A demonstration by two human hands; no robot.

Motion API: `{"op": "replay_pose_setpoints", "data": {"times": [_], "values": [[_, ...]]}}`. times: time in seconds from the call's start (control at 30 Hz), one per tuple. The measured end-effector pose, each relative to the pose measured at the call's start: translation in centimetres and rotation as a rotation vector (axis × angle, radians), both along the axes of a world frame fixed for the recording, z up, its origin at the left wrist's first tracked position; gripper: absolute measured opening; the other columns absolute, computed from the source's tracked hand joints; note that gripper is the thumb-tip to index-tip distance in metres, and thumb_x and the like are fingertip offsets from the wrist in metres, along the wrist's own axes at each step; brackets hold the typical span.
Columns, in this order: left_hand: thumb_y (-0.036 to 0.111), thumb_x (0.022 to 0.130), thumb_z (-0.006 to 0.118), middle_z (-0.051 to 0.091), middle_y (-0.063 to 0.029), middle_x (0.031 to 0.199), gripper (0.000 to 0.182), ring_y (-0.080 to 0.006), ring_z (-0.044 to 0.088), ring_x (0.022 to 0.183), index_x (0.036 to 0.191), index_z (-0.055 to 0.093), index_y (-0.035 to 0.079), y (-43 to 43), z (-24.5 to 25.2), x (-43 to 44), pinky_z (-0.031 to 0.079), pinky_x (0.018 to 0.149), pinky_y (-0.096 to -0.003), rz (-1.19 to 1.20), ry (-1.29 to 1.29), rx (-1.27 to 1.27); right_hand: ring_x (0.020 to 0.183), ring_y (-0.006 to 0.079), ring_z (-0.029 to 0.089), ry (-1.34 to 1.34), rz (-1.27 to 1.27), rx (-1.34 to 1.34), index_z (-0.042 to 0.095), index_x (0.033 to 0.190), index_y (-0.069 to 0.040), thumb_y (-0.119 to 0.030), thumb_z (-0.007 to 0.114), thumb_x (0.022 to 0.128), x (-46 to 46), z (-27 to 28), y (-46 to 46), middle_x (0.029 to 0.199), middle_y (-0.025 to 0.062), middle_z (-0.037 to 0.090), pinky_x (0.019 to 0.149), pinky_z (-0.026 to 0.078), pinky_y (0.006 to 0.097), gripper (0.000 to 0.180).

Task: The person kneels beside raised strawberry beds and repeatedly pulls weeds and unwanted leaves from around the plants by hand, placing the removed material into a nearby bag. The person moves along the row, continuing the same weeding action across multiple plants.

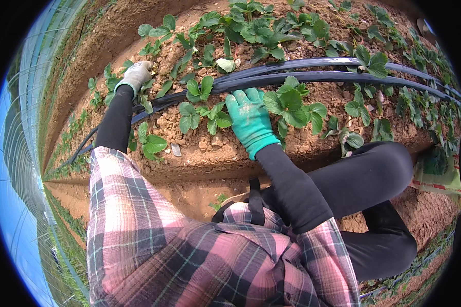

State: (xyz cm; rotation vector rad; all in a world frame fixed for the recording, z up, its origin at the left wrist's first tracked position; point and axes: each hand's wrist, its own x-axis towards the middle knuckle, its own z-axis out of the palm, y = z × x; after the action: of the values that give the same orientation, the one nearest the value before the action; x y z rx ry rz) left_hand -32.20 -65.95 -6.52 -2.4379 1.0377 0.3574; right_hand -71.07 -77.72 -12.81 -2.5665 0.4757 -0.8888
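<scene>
My left hand (133,78), in a pale grey knitted glove, reaches far out to the soil at the edge of the raised bed. Its fingers are curled and their tips hidden; wilted strawberry leaves (144,101) hang just beneath the wrist. Closer in, my right hand (250,117) wears a soil-dusted green glove and rests on the bed, its fingertips against the near black drip hose (276,78). Whether it grips anything there is hidden. Small strawberry plants stand on either side of it, one to the left (205,113) and a fuller one to the right (292,103).
A second black hose (315,62) runs alongside the first across the bed (199,153). More strawberry plants (257,30) grow beyond the hoses. At right, near my bent knee (384,165), lies a printed plastic bag (441,172). Greenhouse hoops and film (27,115) rise at left.
</scene>
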Motion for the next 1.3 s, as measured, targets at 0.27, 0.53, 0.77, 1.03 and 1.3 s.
{"op": "replay_pose_setpoints", "data": {"times": [0.27, 0.53, 0.77, 1.03, 1.3], "values": [[0.005, 0.083, 0.075, 0.07, -0.0046, 0.097, 0.035, -0.0157, 0.066, 0.087, 0.117, 0.065, 0.007, 12.5, -3.9, 0.0, 0.052, 0.075, -0.0292, 0.326, 0.159, -0.951, 0.093, 0.0315, 0.056, -0.002, 0.01, -0.002, 0.062, 0.099, -0.009, -0.005, 0.063, 0.073, 0.2, -0.2, 0.1, 0.096, 0.0076, 0.06, 0.083, 0.047, 0.0462, 0.027], [0.017, 0.097, 0.062, 0.071, -0.0073, 0.087, 0.019, -0.0172, 0.069, 0.076, 0.103, 0.067, 0.0, 12.0, 6.7, -6.3, 0.057, 0.066, -0.0316, 0.95, 0.627, -1.566, 0.094, 0.0319, 0.056, 0.007, 0.017, 0.006, 0.065, 0.099, -0.009, -0.003, 0.062, 0.072, 0.1, 0.1, 0.1, 0.1, 0.0076, 0.062, 0.086, 0.045, 0.0466, 0.028], [0.042, 0.092, 0.063, 0.072, -0.0184, 0.108, 0.048, -0.0328, 0.07, 0.096, 0.124, 0.063, 0.006, 8.1, 4.3, -4.5, 0.052, 0.084, -0.0438, 0.531, 0.003, -0.479, 0.093, 0.031, 0.056, 0.019, 0.008, -0.034, 0.063, 0.099, -0.01, -0.004, 0.063, 0.072, 0.0, 0.1, -0.2, 0.098, 0.0072, 0.06, 0.085, 0.046, 0.0459, 0.027], [0.014, 0.091, 0.067, 0.072, -0.0188, 0.099, 0.031, -0.0262, 0.069, 0.085, 0.119, 0.064, 0.001, 6.3, 5.1, -3.0, 0.052, 0.076, -0.0393, 0.449, 0.044, -0.614, 0.092, 0.031, 0.055, 0.025, 0.008, -0.038, 0.064, 0.099, -0.011, -0.004, 0.063, 0.072, 0.0, 0.1, -0.1, 0.099, 0.0068, 0.062, 0.084, 0.043, 0.0461, 0.028], [0.005, 0.094, 0.061, 0.069, -0.0063, 0.097, 0.037, -0.0157, 0.064, 0.087, 0.129, 0.061, 0.016, 2.2, 2.5, -3.7, 0.05, 0.077, -0.0324, 0.292, 0.335, -0.587, 0.093, 0.0309, 0.056, 0.043, 0.004, -0.038, 0.063, 0.098, -0.01, -0.005, 0.062, 0.074, 0.0, 0.4, -0.2, 0.098, 0.0077, 0.06, 0.085, 0.047, 0.0451, 0.025]]}}
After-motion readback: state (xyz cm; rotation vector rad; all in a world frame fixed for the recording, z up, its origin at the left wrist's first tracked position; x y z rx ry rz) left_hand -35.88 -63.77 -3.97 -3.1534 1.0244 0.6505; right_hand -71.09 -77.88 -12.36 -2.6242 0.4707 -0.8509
